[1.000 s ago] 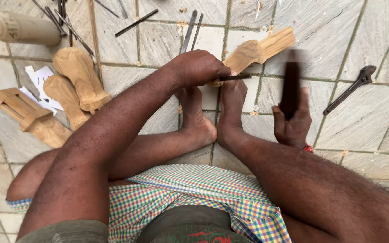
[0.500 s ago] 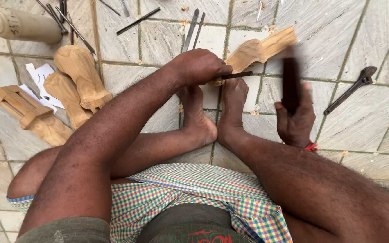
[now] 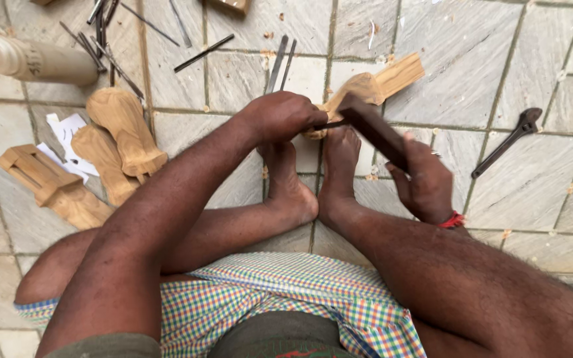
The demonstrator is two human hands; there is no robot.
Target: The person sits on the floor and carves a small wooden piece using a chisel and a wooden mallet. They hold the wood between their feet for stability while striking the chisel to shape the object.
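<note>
Feet pin the pale carved wooden block (image 3: 366, 89) to the tiled floor (image 3: 485, 59) (steadier that way); my left hand (image 3: 280, 116) closes on a thin metal chisel (image 3: 329, 124), my right hand (image 3: 426, 182) clutches the dark wooden mallet (image 3: 373, 129)

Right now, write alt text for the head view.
A seated person's left hand holds a thin chisel against a pale wood carving braced by bare feet, while the right hand holds a dark mallet at it.
</note>
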